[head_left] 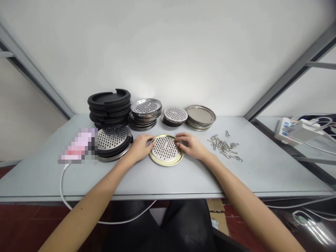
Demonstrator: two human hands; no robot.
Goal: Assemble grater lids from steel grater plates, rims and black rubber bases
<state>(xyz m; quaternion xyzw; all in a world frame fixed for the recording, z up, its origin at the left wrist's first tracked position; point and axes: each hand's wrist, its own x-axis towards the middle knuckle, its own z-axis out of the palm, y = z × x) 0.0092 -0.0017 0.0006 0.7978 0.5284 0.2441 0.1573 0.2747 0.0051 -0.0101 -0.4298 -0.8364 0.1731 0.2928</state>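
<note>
A gold-rimmed round tray (166, 161) lies on the grey table (168, 178) in front of me, with a perforated silver disc (165, 148) resting inside it. My left hand (140, 147) touches the disc's left edge with its fingertips. My right hand (191, 145) touches the right edge the same way. Both hands press on the disc from its two sides; neither lifts it.
Behind stand a stack of black rings (109, 107), a stack of perforated trays (145, 113), a small pile of perforated discs (175, 116) and plain silver plates (201, 117). An assembled black-and-silver piece (113, 141) sits left. Several metal clips (224, 146) lie right. A power strip (294, 131) is far right.
</note>
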